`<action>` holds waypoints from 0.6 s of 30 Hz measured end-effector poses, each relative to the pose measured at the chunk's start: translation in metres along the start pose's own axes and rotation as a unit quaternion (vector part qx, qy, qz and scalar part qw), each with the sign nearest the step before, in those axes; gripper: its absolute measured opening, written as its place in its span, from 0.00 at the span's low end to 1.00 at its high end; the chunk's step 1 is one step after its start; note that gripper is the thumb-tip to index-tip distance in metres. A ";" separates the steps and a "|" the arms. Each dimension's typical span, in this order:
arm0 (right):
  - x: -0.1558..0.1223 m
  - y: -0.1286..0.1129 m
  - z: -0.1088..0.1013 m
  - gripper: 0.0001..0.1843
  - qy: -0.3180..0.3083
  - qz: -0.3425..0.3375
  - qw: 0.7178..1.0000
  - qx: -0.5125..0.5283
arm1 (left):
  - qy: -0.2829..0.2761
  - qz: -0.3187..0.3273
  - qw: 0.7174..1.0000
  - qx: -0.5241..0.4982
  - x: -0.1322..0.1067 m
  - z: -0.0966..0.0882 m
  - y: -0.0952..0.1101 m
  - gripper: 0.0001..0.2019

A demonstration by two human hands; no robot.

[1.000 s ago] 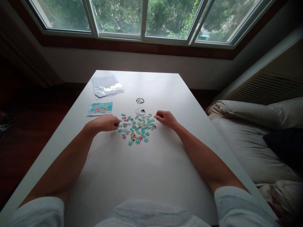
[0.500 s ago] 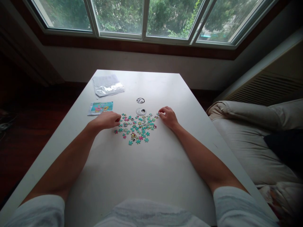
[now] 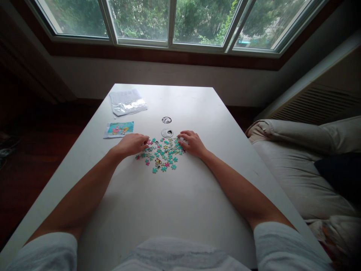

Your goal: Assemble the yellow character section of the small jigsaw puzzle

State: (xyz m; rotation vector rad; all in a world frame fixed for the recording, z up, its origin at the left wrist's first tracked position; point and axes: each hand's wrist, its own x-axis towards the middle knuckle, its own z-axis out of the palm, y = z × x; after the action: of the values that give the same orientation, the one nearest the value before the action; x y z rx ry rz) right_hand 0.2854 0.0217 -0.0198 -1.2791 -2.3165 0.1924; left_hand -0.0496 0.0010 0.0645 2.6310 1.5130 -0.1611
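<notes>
Many small jigsaw puzzle pieces (image 3: 160, 153), mostly turquoise with some pink and yellow ones, lie loose in a pile on the white table (image 3: 169, 199). At the pile's left edge rests my left hand (image 3: 132, 144), fingers bent and slightly apart, their tips against the outer pieces. On the opposite side, my right hand (image 3: 193, 143) has its fingers spread over the pieces at the right edge and covers some of them. I see nothing gripped in either hand.
Behind the pile are two round silvery discs, the nearer disc (image 3: 167, 133) and the farther disc (image 3: 166, 120). A colourful picture packet (image 3: 120, 129) and a clear plastic bag with papers (image 3: 128, 102) lie at left. A beige sofa (image 3: 296, 169) stands right of the table.
My right hand has moved left onto the pile, its fingers opening out and pieces at that edge shifting inward. My left hand has slid slightly right, its fingers loosening.
</notes>
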 end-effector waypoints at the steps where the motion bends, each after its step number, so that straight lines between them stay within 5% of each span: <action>1: 0.000 0.000 0.000 0.17 -0.001 0.001 1.000 0.001 | 0.005 0.002 1.000 0.001 0.001 0.002 0.002 0.13; 18: 0.000 -0.005 -0.003 0.22 -0.032 0.010 0.999 -0.004 | -0.012 0.006 1.000 -0.014 0.004 0.008 0.011 0.15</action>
State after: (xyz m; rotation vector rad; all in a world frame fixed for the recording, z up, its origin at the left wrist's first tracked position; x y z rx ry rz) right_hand 0.2826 0.0184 -0.0156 -1.3199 -2.3602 0.2331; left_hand -0.0388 -0.0024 0.0564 2.6062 1.4801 -0.1690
